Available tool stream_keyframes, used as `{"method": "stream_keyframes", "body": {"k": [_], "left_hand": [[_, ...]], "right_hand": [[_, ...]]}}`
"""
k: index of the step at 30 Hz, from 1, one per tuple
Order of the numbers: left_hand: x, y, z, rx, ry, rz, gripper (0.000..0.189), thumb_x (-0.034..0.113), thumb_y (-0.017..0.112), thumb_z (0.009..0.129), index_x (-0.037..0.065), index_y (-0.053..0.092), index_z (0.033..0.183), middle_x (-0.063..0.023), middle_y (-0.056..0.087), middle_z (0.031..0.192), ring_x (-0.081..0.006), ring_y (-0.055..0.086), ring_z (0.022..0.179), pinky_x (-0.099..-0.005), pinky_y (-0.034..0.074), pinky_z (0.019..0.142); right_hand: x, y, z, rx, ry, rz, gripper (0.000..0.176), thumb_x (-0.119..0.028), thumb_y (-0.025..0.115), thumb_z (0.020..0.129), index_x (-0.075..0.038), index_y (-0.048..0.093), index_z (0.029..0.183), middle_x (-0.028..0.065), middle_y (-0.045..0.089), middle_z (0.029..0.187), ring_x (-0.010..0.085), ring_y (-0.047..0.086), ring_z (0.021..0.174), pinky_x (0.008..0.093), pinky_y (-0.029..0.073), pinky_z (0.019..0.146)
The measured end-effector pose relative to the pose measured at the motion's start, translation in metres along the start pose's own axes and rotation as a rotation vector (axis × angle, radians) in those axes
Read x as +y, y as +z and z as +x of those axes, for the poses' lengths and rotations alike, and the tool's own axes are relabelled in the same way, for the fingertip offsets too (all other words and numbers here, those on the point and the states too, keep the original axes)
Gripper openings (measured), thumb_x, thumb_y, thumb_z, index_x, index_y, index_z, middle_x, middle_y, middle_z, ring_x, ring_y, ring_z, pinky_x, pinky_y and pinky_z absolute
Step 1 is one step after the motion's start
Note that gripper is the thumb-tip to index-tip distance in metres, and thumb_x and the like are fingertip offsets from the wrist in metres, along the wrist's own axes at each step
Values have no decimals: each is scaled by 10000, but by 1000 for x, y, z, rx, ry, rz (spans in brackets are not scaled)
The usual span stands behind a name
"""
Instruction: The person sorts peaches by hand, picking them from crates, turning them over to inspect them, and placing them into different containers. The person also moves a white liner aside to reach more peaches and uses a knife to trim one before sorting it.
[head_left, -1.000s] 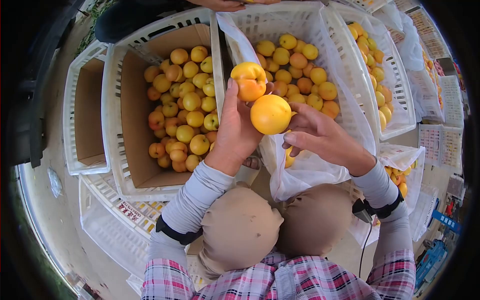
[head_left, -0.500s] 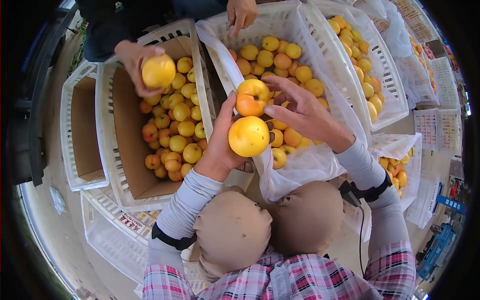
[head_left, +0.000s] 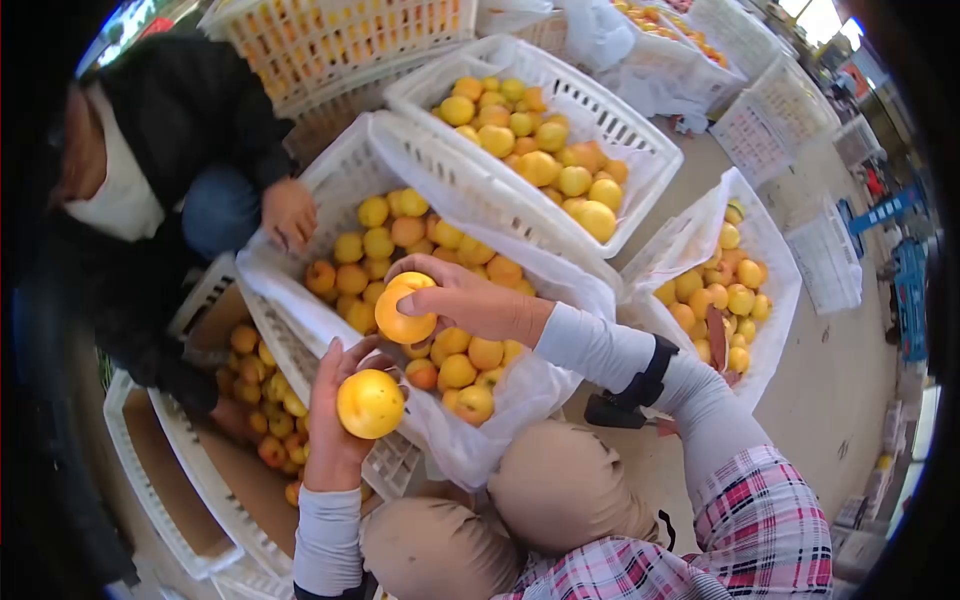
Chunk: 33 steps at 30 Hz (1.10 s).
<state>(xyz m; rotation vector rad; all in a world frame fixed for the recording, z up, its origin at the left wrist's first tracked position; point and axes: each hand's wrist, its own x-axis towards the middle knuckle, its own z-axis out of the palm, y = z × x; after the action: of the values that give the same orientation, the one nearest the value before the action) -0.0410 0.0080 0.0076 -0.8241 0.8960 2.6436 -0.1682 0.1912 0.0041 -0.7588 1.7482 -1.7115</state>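
Note:
A yellow fruit with small dark specks (head_left: 370,404) rests in my left hand (head_left: 330,415), whose fingers curl behind it. My right hand (head_left: 465,298) grips an orange-yellow fruit (head_left: 404,312), the thumb lying across its front. Both hands are above the near part of a white crate with a mesh liner (head_left: 590,290). Inside that crate lie many yellow and orange fruits (head_left: 407,231). The two held fruits are apart, the right one higher in view.
A co-worker (head_left: 190,200) crouches at the left, one hand on the lined crate's edge, the other in a cardboard-lined crate (head_left: 215,470). Another fruit crate (head_left: 655,150) stands behind, and a smaller lined one (head_left: 780,290) at the right.
The view has swung to the right. My right hand now grips the orange-yellow fruit, which has parted from my left hand's fruit. The co-worker's hand has gone down into the cardboard-lined crate.

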Motion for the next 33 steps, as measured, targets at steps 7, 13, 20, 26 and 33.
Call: {"method": "stream_keyframes", "body": {"k": [7, 13, 20, 26, 33], "left_hand": [[-2, 74, 34, 18, 603, 547, 231, 172, 494, 943, 15, 550, 1102, -83, 608, 932, -165, 596, 845, -279, 496, 755], [-17, 139, 82, -176, 670, 822, 215, 70, 536, 923, -17, 557, 1118, -64, 611, 969, -108, 574, 903, -242, 466, 813], [-7, 175, 103, -223, 677, 881, 255, 158, 525, 955, -6, 582, 1141, -50, 611, 1065, -85, 550, 968, -235, 443, 849], [-5, 117, 88, -144, 482, 955, 238, 154, 495, 957, 17, 581, 1131, -54, 617, 1092, -117, 584, 983, -272, 476, 861], [11, 67, 57, 29, 446, 846, 250, 129, 459, 966, 5, 550, 1163, -92, 610, 1100, -162, 604, 967, -300, 493, 870]], "right_hand": [[-4, -17, -33, -173, 418, 854, 498, -535, 559, 887, -47, 548, 985, 75, 627, 874, 188, 650, 772, 326, 571, 657], [-4, -61, -60, -138, 168, 767, 571, -512, 558, 895, -30, 496, 1195, 133, 636, 1020, 237, 672, 825, 350, 588, 707], [-28, -167, -60, 166, 183, 472, 561, -451, 567, 909, -16, 477, 1251, 123, 624, 1068, 183, 667, 784, 311, 577, 724], [-5, -268, -31, 197, 469, -445, 795, -529, 602, 822, -6, 383, 1381, 181, 483, 1310, 265, 502, 1200, 321, 401, 1005], [9, -292, 19, 82, 613, -949, 687, -561, 534, 813, -5, 541, 1217, 189, 594, 1154, 300, 603, 1038, 356, 493, 850]]}}
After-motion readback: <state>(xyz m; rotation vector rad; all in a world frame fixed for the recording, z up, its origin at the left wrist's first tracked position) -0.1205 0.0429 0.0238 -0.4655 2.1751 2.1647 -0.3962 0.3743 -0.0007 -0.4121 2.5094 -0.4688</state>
